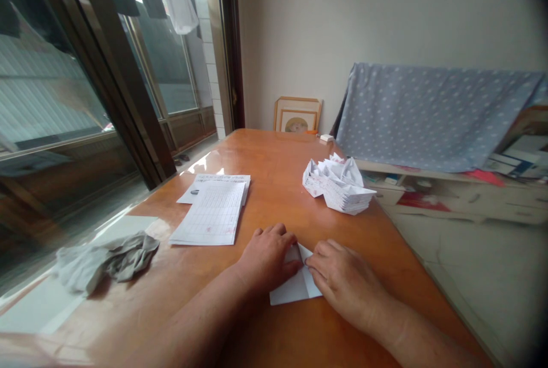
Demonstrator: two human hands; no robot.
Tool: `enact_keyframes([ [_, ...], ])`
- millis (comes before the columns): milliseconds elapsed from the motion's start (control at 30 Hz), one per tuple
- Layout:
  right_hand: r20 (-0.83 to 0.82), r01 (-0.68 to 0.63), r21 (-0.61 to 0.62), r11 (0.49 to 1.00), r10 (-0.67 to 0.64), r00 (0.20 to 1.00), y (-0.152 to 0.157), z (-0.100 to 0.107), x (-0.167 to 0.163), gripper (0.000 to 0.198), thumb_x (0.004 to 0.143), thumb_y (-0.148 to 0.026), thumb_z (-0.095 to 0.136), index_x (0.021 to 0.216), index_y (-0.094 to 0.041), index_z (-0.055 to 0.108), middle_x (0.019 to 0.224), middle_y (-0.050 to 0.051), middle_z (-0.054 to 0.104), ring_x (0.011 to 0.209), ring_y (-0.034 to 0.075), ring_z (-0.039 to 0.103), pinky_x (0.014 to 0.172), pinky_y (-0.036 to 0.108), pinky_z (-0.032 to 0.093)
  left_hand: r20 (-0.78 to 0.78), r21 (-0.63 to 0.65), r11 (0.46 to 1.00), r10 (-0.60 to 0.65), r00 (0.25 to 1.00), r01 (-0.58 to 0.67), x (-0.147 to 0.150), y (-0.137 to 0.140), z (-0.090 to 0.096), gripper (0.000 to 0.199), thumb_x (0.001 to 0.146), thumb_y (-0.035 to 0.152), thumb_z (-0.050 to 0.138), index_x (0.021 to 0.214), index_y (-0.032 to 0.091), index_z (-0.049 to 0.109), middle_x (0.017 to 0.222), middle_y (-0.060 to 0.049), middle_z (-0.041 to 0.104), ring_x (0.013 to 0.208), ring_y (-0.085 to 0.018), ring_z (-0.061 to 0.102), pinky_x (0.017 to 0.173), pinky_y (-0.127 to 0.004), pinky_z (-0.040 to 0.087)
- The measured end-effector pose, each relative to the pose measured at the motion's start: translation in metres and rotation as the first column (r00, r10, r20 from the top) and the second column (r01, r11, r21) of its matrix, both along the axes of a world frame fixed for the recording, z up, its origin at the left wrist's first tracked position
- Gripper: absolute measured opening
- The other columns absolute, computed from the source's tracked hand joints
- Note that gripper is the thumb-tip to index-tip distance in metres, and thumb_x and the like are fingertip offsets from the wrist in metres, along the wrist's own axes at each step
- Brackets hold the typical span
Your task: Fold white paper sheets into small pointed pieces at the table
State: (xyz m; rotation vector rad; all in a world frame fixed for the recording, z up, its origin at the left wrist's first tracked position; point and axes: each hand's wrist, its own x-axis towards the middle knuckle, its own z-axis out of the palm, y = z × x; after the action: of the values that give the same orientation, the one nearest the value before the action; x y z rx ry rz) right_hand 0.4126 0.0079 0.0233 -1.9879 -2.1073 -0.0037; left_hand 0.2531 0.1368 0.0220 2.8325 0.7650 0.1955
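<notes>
A partly folded sheet of white paper (295, 287) lies on the wooden table (274, 157) in front of me, with a crease running down its middle and slanted upper edges. My left hand (270, 255) grips its upper left part, thumb and fingers closing on the fold. From the other side my right hand (342, 276) presses and pinches the right-hand flap, its fingers close to my left thumb. Part of the sheet is hidden beneath both hands. Beyond them, to the right, stands a stack of folded paper pieces (342, 188) nested together.
Left of my hands lies a pile of printed sheets (214, 214), with a small dark object (194, 191) on a sheet behind. A crumpled grey cloth (132, 254) rests near the left edge. A small white box (326, 137) sits at the far end.
</notes>
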Motion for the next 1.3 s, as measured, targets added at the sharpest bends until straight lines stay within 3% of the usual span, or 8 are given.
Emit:
enact_keyframes([
  [167,0.039,0.008,-0.046,0.999,-0.006,0.999,0.000,0.002,-0.001,0.022,0.096,-0.018,0.053,0.078,-0.021,0.066,0.086,0.004,0.061,0.087,0.019,0.054,0.073,0.032,0.038,0.027,-0.012,1.000,-0.013,1.000,0.014,-0.002,0.002,-0.001,0.043,0.083,0.042,0.067,0.122,0.027,0.060,0.113,-0.007,0.060,0.103,-0.027,0.062,0.088,-0.039,0.046],
  [700,0.074,-0.019,-0.050,0.999,0.022,0.997,0.000,0.001,-0.001,0.028,0.099,-0.023,0.050,0.076,-0.020,0.066,0.085,0.005,0.061,0.086,0.019,0.055,0.072,0.032,0.038,-0.050,-0.063,0.997,-0.042,0.998,0.039,-0.003,0.005,0.008,0.038,0.085,0.041,0.065,0.121,0.030,0.064,0.118,-0.006,0.059,0.105,-0.026,0.062,0.091,-0.039,0.047],
  [1300,0.075,-0.036,-0.048,0.998,0.040,0.996,-0.001,-0.001,0.000,0.030,0.101,-0.022,0.048,0.078,-0.020,0.068,0.085,0.005,0.063,0.084,0.018,0.056,0.071,0.030,0.038,-0.044,-0.068,0.995,-0.076,0.996,0.073,-0.006,0.005,0.012,0.044,0.085,0.038,0.065,0.128,0.030,0.059,0.120,-0.007,0.058,0.107,-0.027,0.061,0.090,-0.040,0.046],
])
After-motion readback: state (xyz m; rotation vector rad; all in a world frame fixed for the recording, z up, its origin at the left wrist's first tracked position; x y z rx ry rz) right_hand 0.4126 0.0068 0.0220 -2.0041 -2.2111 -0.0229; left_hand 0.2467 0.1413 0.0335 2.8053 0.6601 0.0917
